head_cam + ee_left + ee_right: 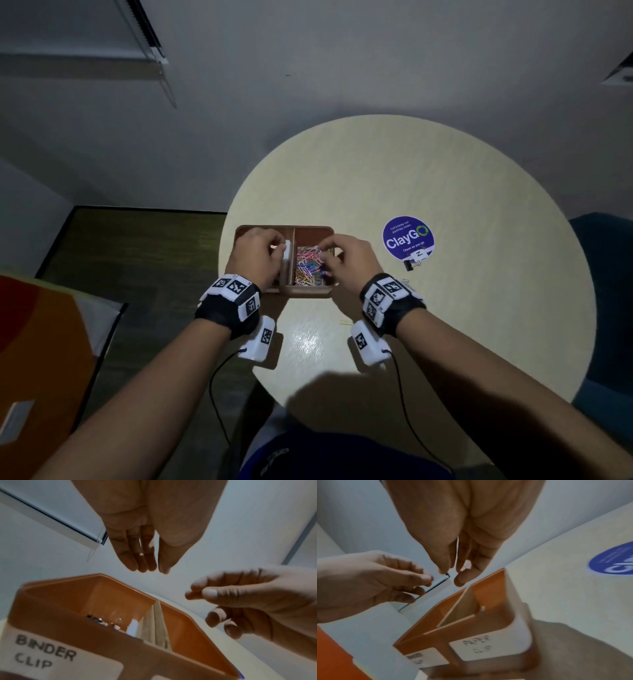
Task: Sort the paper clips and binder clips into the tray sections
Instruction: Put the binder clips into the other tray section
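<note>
A brown two-section tray [308,292] sits on the round table [428,178]. Its right section holds a heap of coloured paper clips [308,270]. In the left section, labelled BINDER CLIP [51,654], lie a few binder clips [97,619]. My left hand [279,248] hovers over that section, fingers hanging straight [137,563], and I see nothing held. Above the paper clips hangs my right hand [323,257], fingers loosely curled [460,577], with nothing visible in it. A black binder clip [411,264] and a yellow paper clip [346,322] lie loose on the table.
A round purple ClayGO sticker [407,236] is stuck to the table right of the tray. The tray stands close to the table's left edge. A dark low surface [137,257] and an orange object [41,359] lie to the left, and a blue chair [609,274] to the right.
</note>
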